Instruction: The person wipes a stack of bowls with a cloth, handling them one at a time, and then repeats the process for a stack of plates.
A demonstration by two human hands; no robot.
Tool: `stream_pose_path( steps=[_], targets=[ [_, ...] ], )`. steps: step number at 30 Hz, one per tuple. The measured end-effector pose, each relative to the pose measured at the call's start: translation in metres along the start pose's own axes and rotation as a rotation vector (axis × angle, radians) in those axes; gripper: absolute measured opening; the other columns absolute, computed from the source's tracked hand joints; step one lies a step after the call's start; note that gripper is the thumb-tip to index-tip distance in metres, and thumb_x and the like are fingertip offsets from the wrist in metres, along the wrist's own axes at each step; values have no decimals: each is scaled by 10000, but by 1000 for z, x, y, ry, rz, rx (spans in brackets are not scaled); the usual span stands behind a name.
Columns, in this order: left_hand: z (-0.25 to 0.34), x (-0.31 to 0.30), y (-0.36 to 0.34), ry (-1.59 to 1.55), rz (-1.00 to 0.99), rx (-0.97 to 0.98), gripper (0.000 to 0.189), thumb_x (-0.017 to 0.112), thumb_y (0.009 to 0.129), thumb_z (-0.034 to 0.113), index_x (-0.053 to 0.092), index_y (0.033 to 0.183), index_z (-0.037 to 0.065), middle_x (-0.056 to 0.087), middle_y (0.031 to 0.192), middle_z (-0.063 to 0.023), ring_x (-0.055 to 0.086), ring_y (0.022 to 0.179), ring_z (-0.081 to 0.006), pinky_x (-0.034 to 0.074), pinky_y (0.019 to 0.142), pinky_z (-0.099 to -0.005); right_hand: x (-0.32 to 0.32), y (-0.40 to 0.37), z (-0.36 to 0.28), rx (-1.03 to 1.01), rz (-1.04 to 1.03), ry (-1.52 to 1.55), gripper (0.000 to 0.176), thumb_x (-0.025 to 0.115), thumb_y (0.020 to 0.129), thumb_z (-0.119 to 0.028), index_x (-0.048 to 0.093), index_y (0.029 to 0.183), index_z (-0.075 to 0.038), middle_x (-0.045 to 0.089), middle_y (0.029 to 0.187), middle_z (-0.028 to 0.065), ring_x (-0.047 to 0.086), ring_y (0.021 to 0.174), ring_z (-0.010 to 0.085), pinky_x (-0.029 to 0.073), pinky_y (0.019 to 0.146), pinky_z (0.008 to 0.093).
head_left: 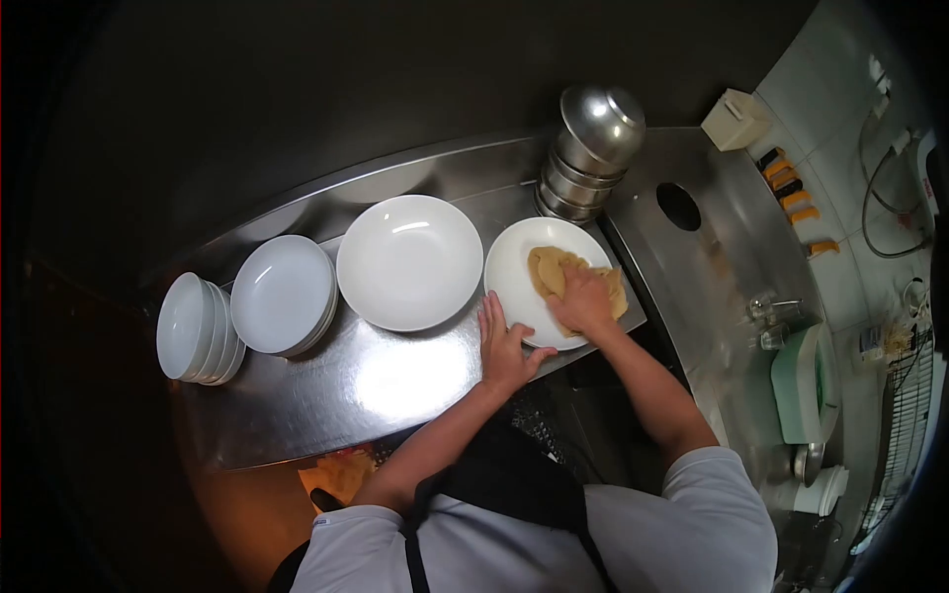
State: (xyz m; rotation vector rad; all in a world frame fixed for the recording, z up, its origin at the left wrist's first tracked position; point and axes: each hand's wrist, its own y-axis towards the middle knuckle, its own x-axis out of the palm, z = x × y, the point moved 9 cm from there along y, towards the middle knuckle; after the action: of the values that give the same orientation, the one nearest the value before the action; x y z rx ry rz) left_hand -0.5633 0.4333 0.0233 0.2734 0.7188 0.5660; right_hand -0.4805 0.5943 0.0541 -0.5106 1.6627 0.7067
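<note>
A wide white bowl (509, 259) sits at the right part of the steel counter. My left hand (507, 356) holds its near left rim, the fingers along the side and the thumb at the near edge. Inside the bowl, my right hand (585, 299) presses on a crumpled tan cloth (546, 267), its fingers partly buried in the folds. Just left of this bowl stands another large white bowl (408, 259).
Further left are a stack of white plates (282, 292) and a stack of white bowls (188, 326). Stacked metal bowls (598, 133) stand behind my hands. Rightward lie a steel counter with a dark round hole (678, 207), orange-handled tools (791, 193) and a green-white container (796, 385).
</note>
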Motion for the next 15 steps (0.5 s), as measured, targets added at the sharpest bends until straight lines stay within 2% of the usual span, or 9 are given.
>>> stream_pose_path(
  steps=[1,2,4,5,7,10,12,14,15],
  targets=[
    [-2,0,1,-61,34,17,799,888,714,404,558,1307,-19,74,1584,-456,81,1491,-612,109,1201,-671,5,-9,-10,20,-36,98,687,687,815,-389,574,1332,50,699,1060,260,677,999,412,519,897,509],
    [-4,2,4,-85,40,14,897,890,707,366,454,1380,-36,72,1580,-462,79,1490,-612,107,1207,-661,0,-14,-30,83,-218,149,712,687,823,-404,564,1344,67,698,1084,289,680,1012,427,520,925,503],
    [-6,2,4,-133,54,2,1116,894,693,290,245,1526,-71,67,1571,-472,76,1489,-611,101,1220,-642,8,-24,-50,131,-253,297,665,661,825,-336,554,1348,59,715,1098,253,685,1029,421,528,935,483],
    [-14,10,4,-68,22,13,1227,872,681,195,71,1565,-93,67,1573,-467,70,1486,-615,88,1226,-640,16,-25,-51,152,-310,548,649,650,833,-329,558,1346,58,714,1118,239,686,1035,406,531,935,478],
    [-11,5,4,-138,34,-10,1229,874,689,226,75,1568,-92,67,1575,-464,73,1491,-605,81,1219,-654,35,-20,-56,184,-411,1054,619,630,849,-314,565,1342,55,712,1157,211,689,1047,375,537,937,468],
    [-10,4,1,-59,18,-31,1199,866,719,300,117,1583,-59,83,1593,-432,83,1503,-583,78,1204,-681,68,-39,-17,677,-262,1784,598,587,880,-371,598,1312,41,692,1182,202,676,1053,354,530,972,472],
    [-2,8,2,122,-82,8,1126,854,745,351,199,1577,-32,125,1602,-402,106,1513,-554,73,1208,-675,65,-41,13,599,-210,2229,607,557,879,-357,584,1347,28,652,1290,202,648,1138,362,511,1018,491],
    [24,4,6,377,-257,111,1020,838,770,395,322,1551,-11,195,1603,-371,143,1526,-514,64,1225,-645,6,-44,30,420,-12,2349,585,538,887,-322,575,1358,24,643,1304,207,628,1178,365,487,1056,486],
    [32,4,10,424,-345,166,951,810,797,414,365,1532,6,228,1599,-354,165,1526,-495,78,1227,-639,-1,-47,48,381,34,2406,585,528,893,-321,569,1365,22,636,1320,205,620,1192,371,479,1066,487]
  ],
)
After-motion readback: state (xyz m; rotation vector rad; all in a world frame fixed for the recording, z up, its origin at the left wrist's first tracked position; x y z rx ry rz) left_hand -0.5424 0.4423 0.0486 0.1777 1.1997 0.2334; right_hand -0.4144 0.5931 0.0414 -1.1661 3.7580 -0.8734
